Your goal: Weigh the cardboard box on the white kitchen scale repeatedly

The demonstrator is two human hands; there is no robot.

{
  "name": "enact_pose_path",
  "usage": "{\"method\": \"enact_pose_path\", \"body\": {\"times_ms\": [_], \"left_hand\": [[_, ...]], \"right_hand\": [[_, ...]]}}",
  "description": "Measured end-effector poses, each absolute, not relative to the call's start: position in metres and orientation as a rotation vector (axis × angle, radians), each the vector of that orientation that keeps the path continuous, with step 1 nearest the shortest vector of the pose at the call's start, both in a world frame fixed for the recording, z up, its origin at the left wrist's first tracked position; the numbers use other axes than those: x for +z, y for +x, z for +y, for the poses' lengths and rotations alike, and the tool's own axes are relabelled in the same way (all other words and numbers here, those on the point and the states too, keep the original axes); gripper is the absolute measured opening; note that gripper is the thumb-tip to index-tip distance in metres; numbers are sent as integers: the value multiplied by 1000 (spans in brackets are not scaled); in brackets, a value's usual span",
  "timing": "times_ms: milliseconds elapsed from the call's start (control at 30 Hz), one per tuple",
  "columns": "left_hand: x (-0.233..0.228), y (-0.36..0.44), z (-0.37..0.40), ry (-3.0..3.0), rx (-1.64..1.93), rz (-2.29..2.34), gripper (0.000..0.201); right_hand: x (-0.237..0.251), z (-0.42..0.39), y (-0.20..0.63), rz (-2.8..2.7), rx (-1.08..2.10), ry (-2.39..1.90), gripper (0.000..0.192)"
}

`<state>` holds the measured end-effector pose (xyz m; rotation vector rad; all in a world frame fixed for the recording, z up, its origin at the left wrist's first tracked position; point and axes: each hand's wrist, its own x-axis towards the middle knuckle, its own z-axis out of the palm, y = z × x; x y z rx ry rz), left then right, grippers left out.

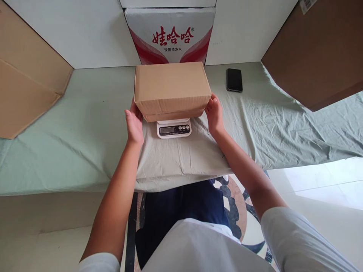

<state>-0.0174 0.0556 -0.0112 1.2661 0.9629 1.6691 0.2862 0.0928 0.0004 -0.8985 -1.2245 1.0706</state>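
A closed brown cardboard box (172,83) sits on or just over a small white kitchen scale (174,129), whose front with display and buttons sticks out below it. Where the box meets the scale is hidden. My left hand (134,124) is at the box's left front corner, thumb held away and fingers partly behind the side. At the right front corner, my right hand (214,113) has its fingers curled against the box's lower side. Between them the two hands hold the box from both ends.
Behind the box stands a white and red carton (172,34) against a white wall. A black phone (234,80) lies to the right on the green cloth (93,151). Large cardboard pieces stand at the left (28,75) and right (320,53).
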Motion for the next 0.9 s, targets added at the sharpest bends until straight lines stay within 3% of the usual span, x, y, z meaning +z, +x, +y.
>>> {"method": "enact_pose_path", "body": {"times_ms": [400, 600, 900], "left_hand": [[-8, -13, 53, 1241, 1660, 1032, 83], [-12, -14, 53, 1245, 1667, 995, 73], [-7, -8, 51, 1251, 1687, 1000, 81]], "right_hand": [[-2, 93, 283, -1267, 1080, -917, 56], [0, 92, 281, -1255, 1078, -898, 52], [2, 89, 280, -1226, 1139, -901, 51]]}}
